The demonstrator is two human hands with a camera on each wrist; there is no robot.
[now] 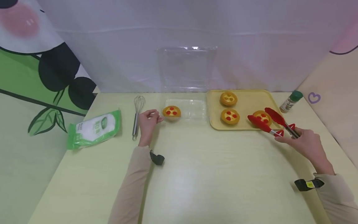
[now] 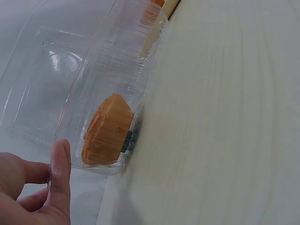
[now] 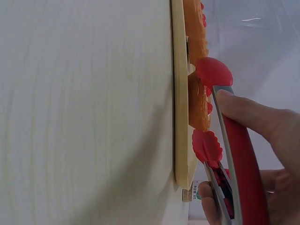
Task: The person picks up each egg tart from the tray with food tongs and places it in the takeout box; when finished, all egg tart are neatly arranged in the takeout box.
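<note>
My right hand (image 1: 309,144) grips red-tipped metal tongs (image 3: 239,159), their two tips spread on either side of a tart (image 1: 263,117) at the tray's front right corner. Two more tarts, one with red toppings (image 1: 230,116) and one plain yellow (image 1: 228,99), sit on the left part of the yellow tray (image 1: 249,105). With thumb and fingers, my left hand (image 1: 148,124) pinches the left edge of a clear plastic container (image 2: 70,103), whose lid (image 1: 187,68) stands up at the back. Inside its left end lies a red-topped tart (image 2: 108,131).
A whisk (image 1: 136,121) lies left of my left hand, beside a green-and-white bag (image 1: 95,129). At the back right, a green-capped shaker bottle (image 1: 291,101) stands near the tray. A hanging cloth (image 1: 126,56) rises behind the table.
</note>
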